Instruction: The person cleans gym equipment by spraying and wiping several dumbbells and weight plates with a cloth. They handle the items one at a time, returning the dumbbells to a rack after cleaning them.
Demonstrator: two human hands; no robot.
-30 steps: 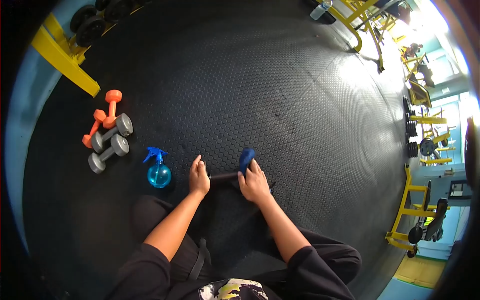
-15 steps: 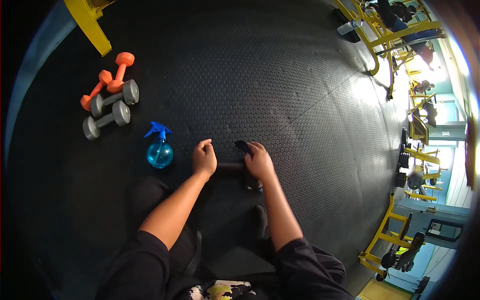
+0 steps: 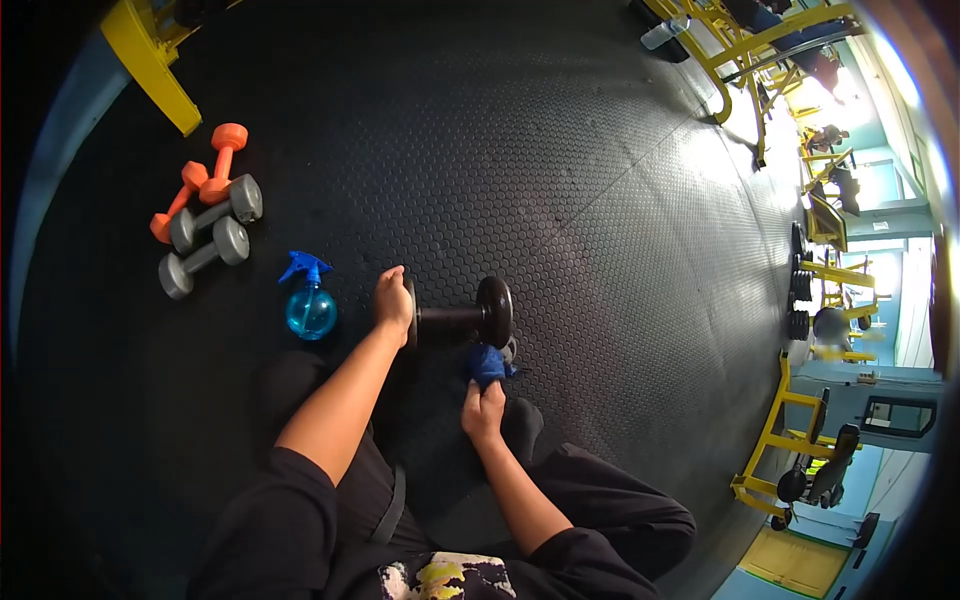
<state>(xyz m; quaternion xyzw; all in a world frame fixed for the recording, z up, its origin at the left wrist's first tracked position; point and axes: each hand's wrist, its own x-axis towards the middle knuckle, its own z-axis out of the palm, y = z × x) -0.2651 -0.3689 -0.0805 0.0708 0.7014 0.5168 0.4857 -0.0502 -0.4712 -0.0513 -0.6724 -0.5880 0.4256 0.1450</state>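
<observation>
A black dumbbell (image 3: pixel 450 318) is held up over the dark floor in front of me, its handle running left to right. My left hand (image 3: pixel 393 303) is closed against its left end. Lower and to the right, my right hand (image 3: pixel 484 408) pinches a bunched dark blue cloth (image 3: pixel 487 366), just below the dumbbell's right end. A small grey object (image 3: pixel 510 350) shows in part behind the cloth. To the left of my left hand stands a spray bottle (image 3: pixel 311 313) with blue liquid and a blue trigger head.
Two grey dumbbells (image 3: pixel 204 258) and two orange dumbbells (image 3: pixel 222 165) lie at the upper left, near a yellow frame leg (image 3: pixel 150 70). Yellow gym machines (image 3: pixel 785 430) line the right side. A clear bottle (image 3: pixel 665 33) is at the top right.
My right hand has left the dumbbell's right end and moved down toward me, where it now grips the blue cloth. The dumbbell shows more clearly. The view has shifted slightly.
</observation>
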